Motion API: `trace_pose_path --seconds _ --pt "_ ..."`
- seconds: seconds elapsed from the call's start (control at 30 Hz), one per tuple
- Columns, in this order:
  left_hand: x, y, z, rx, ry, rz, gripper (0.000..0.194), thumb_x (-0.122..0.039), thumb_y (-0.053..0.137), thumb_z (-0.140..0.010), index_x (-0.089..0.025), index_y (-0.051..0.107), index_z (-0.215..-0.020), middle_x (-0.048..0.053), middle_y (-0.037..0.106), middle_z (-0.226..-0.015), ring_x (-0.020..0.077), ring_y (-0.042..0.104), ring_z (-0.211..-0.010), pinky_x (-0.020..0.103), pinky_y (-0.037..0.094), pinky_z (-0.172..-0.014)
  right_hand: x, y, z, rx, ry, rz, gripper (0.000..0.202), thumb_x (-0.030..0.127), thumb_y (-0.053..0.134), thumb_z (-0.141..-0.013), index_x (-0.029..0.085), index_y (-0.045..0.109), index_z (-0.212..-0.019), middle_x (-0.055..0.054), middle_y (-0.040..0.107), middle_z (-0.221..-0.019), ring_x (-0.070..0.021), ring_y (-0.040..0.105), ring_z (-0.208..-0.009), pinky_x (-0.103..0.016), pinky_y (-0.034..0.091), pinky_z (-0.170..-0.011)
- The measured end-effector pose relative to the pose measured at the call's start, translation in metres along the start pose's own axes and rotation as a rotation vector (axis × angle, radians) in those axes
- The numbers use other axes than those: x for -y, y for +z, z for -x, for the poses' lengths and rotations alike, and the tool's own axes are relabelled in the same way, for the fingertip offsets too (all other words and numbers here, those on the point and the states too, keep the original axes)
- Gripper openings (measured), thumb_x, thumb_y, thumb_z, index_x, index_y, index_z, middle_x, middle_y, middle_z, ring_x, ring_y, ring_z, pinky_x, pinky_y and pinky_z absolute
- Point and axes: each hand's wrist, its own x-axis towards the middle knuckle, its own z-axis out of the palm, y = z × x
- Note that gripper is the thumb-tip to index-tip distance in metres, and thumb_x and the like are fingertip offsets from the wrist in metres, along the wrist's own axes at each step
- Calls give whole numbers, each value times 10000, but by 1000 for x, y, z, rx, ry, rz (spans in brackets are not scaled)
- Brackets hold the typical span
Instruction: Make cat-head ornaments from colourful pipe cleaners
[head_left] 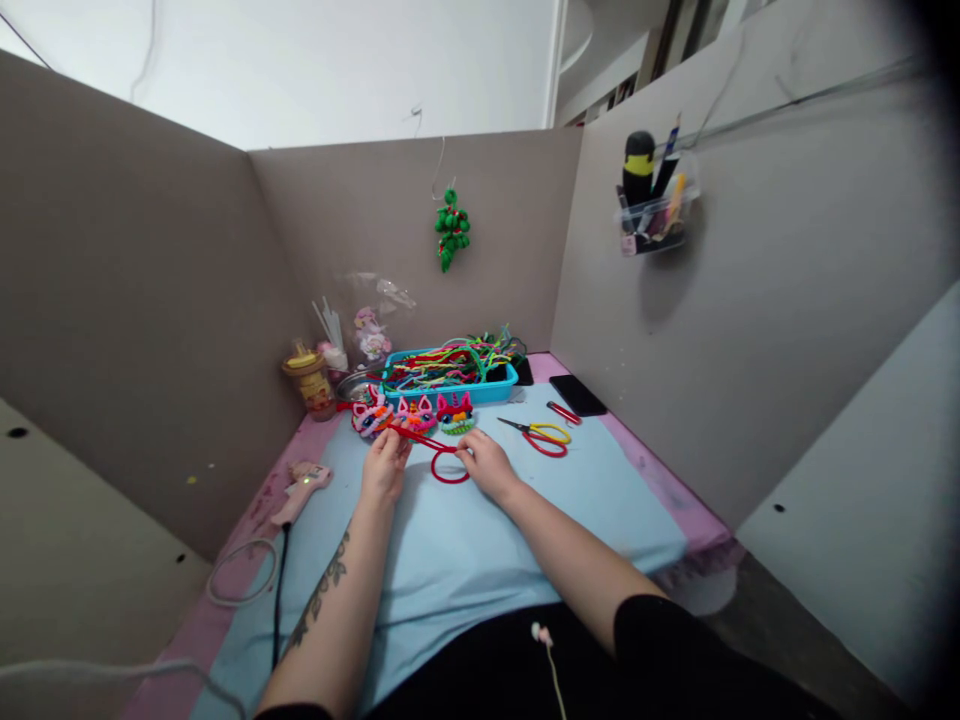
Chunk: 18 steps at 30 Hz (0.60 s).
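Between my two hands runs a red pipe cleaner (424,439), with a round loop hanging near the right one. My left hand (385,464) pinches its far end, fingers closed. The fingers of my right hand (484,461) are closed on it where the loop (450,482) begins. Just beyond my hands sit several colourful pipe-cleaner animal faces: a pink one (370,414), a pink and orange one (416,414) and a red and green one (455,412). To the right of my right hand lie scissors (541,436) with red and yellow handles.
A blue basket (487,393) full of coloured pipe cleaners stands at the back. A pink glue gun (301,492) with a black cord lies left, near a cup (310,385). On the right are a red cutter (563,413) and a phone (578,395). Grey panels enclose the table.
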Motion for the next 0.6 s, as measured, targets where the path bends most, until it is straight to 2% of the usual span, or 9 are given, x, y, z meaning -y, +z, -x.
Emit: trace_pose_path --seconds 0.27,0.33,0.4,0.5,0.6 --pt "-4 4 6 64 -56 147 226 -358 686 -700 -173 608 -805 47 688 -913 173 647 -888 302 497 -776 8 1 5 84 -76 -5 77 228 538 -807 208 607 -779 -29 563 -825 -154 524 -773 -269 402 -737" --pt "-5 3 5 46 -73 195 182 -326 675 -716 -175 599 -783 31 688 -878 160 652 -867 297 505 -769 9 -1 4 131 -87 -55 63 249 570 -783 208 615 -800 -20 560 -814 -141 513 -716 -263 407 -708" --pt "-7 1 4 6 -97 219 150 -304 658 -735 -173 597 -776 29 687 -844 151 659 -831 286 517 -743 5 -6 -1 126 -61 -115 99 277 591 -764 209 622 -830 -19 568 -826 -134 509 -678 -263 415 -686" --pt "-10 -3 2 -56 -111 209 120 -282 622 -771 -163 603 -777 41 687 -810 144 664 -771 265 532 -692 -17 -23 -9 -43 48 -93 121 287 557 -783 203 635 -823 -40 594 -843 -155 530 -700 -288 421 -708" --pt "-13 -5 1 -93 -148 203 102 -249 590 -798 -152 605 -769 40 679 -752 119 653 -657 226 531 -619 -49 -49 -11 -247 195 206 172 192 500 -787 190 663 -842 -95 619 -872 -228 538 -865 -344 390 -798"
